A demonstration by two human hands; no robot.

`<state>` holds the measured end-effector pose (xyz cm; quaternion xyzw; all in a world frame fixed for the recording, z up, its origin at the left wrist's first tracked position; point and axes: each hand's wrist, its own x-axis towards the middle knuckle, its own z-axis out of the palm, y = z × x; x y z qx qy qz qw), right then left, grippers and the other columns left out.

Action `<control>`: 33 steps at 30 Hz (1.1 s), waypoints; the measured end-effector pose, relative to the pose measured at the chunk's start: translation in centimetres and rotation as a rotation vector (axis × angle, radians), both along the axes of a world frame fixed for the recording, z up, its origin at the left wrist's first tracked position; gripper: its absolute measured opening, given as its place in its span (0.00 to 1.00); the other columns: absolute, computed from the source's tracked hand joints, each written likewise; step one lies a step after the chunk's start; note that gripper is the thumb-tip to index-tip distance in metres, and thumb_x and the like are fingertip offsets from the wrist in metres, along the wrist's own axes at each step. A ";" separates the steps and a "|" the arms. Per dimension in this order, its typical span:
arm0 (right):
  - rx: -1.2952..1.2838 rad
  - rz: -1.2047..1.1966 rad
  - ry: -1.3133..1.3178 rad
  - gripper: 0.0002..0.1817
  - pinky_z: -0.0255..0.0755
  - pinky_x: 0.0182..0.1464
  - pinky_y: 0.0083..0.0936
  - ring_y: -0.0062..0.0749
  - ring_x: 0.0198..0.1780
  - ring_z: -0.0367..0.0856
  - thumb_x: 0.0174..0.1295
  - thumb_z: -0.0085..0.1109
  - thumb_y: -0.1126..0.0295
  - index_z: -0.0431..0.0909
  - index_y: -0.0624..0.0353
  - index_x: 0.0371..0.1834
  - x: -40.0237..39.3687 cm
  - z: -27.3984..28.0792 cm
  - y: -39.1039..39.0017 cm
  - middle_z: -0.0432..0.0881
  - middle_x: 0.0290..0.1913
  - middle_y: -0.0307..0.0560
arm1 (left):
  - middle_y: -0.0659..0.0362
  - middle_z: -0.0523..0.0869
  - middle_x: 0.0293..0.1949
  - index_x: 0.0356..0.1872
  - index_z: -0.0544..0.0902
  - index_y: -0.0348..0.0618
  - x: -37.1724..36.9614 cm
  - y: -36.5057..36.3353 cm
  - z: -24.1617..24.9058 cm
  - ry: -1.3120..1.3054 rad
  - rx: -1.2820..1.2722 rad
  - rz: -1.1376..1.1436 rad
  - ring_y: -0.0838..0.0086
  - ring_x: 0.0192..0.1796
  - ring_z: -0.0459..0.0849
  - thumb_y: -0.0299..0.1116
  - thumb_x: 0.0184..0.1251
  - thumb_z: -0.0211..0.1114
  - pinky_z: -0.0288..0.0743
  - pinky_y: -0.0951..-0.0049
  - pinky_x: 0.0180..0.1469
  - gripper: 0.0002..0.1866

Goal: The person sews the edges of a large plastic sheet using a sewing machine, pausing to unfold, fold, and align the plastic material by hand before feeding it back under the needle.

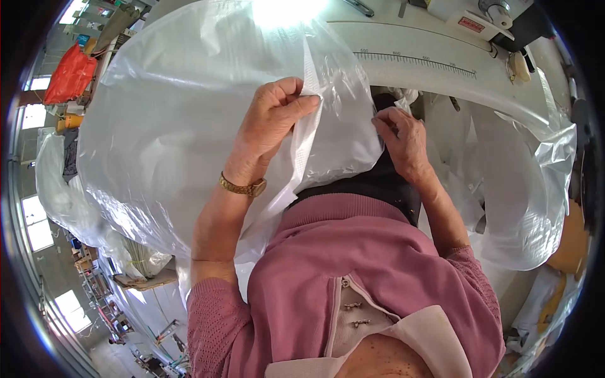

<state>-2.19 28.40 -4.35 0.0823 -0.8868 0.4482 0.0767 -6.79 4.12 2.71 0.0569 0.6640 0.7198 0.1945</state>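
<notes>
A large translucent plastic sheet (183, 120) spreads over the table and hangs down toward my lap. Along it runs a white strip with a fine dotted texture (305, 135), pinched between the thumb and fingers of my left hand (272, 118), which has a watch (242, 185) at the wrist. To the right, beside the sheet's edge, my right hand (404, 142) has its fingers curled together. A bit of white material shows behind those fingers; what they grip, if anything, I cannot make out.
A sewing machine (482, 25) stands at the upper right on a white table with a printed ruler scale (416, 58). More clear plastic (523, 195) hangs at the right. A bright light glares at the top. A red bag (70, 74) lies far left.
</notes>
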 end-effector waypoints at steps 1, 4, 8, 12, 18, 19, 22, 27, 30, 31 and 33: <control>-0.015 0.022 0.048 0.07 0.71 0.39 0.30 0.41 0.31 0.78 0.60 0.62 0.72 0.78 0.64 0.34 0.0 0.0 -0.3 0.79 0.30 0.49 | 0.68 0.79 0.25 0.31 0.80 0.36 0.1 0.3 -0.3 0.018 -0.059 0.031 0.90 0.26 0.74 0.27 0.65 0.66 0.68 0.85 0.26 0.05; 0.019 0.090 0.178 0.06 0.70 0.39 0.31 0.41 0.31 0.76 0.59 0.63 0.73 0.77 0.63 0.32 0.8 3.6 -1.3 0.78 0.29 0.48 | 0.69 0.76 0.21 0.28 0.79 0.37 0.7 0.5 -0.7 0.062 -0.127 0.069 0.90 0.22 0.70 0.27 0.64 0.66 0.64 0.84 0.21 0.07; 0.072 0.227 0.269 0.06 0.68 0.39 0.32 0.42 0.31 0.75 0.57 0.63 0.74 0.76 0.62 0.31 0.6 6.6 -2.9 0.77 0.28 0.47 | 0.69 0.74 0.18 0.26 0.77 0.37 1.1 0.9 0.0 0.099 -0.211 0.089 0.90 0.18 0.66 0.27 0.63 0.67 0.59 0.82 0.15 0.09; 0.092 0.385 0.380 0.06 0.68 0.41 0.34 0.43 0.33 0.75 0.55 0.63 0.75 0.74 0.60 0.32 0.1 8.9 -4.9 0.75 0.28 0.46 | 0.69 0.74 0.18 0.27 0.77 0.37 1.6 0.6 -0.1 0.065 -0.175 0.108 0.90 0.17 0.67 0.28 0.63 0.67 0.59 0.82 0.15 0.09; 0.151 0.597 0.462 0.10 0.68 0.38 0.32 0.39 0.29 0.77 0.54 0.63 0.73 0.68 0.58 0.32 -1.2 10.3 -6.8 0.75 0.27 0.43 | 0.68 0.76 0.20 0.31 0.79 0.36 2.1 -0.2 -0.5 0.176 -0.152 0.073 0.89 0.20 0.68 0.27 0.68 0.59 0.61 0.83 0.18 0.06; 0.158 0.576 0.462 0.10 0.68 0.38 0.32 0.39 0.29 0.77 0.54 0.63 0.73 0.68 0.58 0.32 -1.2 9.8 -6.9 0.75 0.27 0.43 | 0.68 0.77 0.22 0.33 0.80 0.36 2.0 -0.6 -0.7 0.149 -0.132 0.066 0.89 0.22 0.70 0.27 0.68 0.57 0.63 0.84 0.21 0.06; 0.399 0.687 0.310 0.12 0.68 0.37 0.31 0.38 0.29 0.77 0.53 0.63 0.72 0.67 0.57 0.33 -1.2 8.5 -7.1 0.74 0.26 0.42 | 0.67 0.80 0.26 0.37 0.81 0.36 2.3 -1.0 -0.4 0.111 -0.096 0.045 0.88 0.27 0.73 0.26 0.69 0.55 0.67 0.84 0.28 0.07; 0.301 0.722 0.333 0.12 0.69 0.37 0.31 0.37 0.27 0.76 0.54 0.63 0.71 0.66 0.57 0.31 -1.3 8.8 -7.6 0.72 0.22 0.41 | 0.66 0.83 0.34 0.41 0.81 0.36 2.3 -1.7 -0.1 0.092 -0.036 0.029 0.87 0.35 0.77 0.26 0.70 0.55 0.70 0.85 0.37 0.08; 0.158 0.698 0.471 0.11 0.69 0.37 0.31 0.36 0.26 0.76 0.54 0.62 0.70 0.67 0.57 0.29 -1.5 8.4 -8.3 0.72 0.22 0.40 | 0.65 0.84 0.37 0.42 0.81 0.35 2.6 -1.6 0.7 0.094 0.018 0.040 0.87 0.37 0.78 0.26 0.71 0.54 0.71 0.85 0.39 0.08; 0.160 0.686 0.472 0.11 0.69 0.37 0.31 0.36 0.26 0.76 0.54 0.62 0.70 0.67 0.57 0.29 -1.5 8.1 -8.5 0.72 0.22 0.40 | 0.67 0.82 0.35 0.42 0.81 0.36 2.7 -1.5 0.9 0.055 0.051 0.080 0.87 0.36 0.76 0.26 0.71 0.55 0.69 0.85 0.37 0.08; 0.197 0.657 0.572 0.11 0.70 0.38 0.30 0.35 0.26 0.75 0.53 0.62 0.70 0.67 0.57 0.26 -1.5 7.2 -8.9 0.71 0.21 0.39 | 0.69 0.80 0.33 0.41 0.81 0.37 3.3 -1.3 1.1 0.012 0.079 0.109 0.88 0.34 0.74 0.27 0.72 0.55 0.68 0.85 0.36 0.07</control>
